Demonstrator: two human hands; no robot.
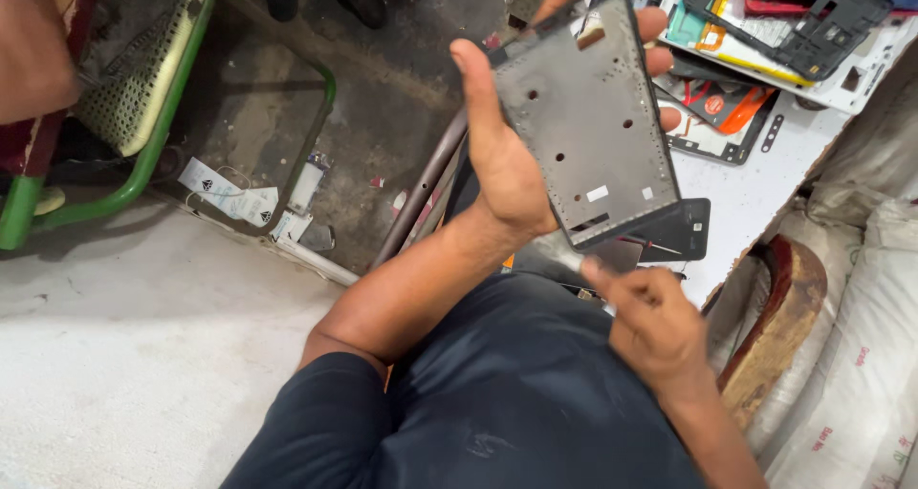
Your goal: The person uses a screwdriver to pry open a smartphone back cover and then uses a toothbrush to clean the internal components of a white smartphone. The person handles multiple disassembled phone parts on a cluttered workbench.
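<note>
My left hand [502, 154] holds up a grey phone frame [588, 116], a flat rectangular plate with small holes, tilted toward me; thumb on its left edge, fingertips showing past its right edge. My right hand [655, 322] hovers just below the frame's lower end, fingers curled, and seems to pinch a thin dark tool [655, 248] that points toward the frame's bottom edge. A dark phone part [684, 231] lies on the white table [755, 197] behind the right hand.
Several phone frames and panels [775, 21] are piled at the table's far right. A green metal chair [143, 97] stands at the left on a dirty floor. White sacks [861, 336] and a curved wooden piece [779, 307] lie at the right.
</note>
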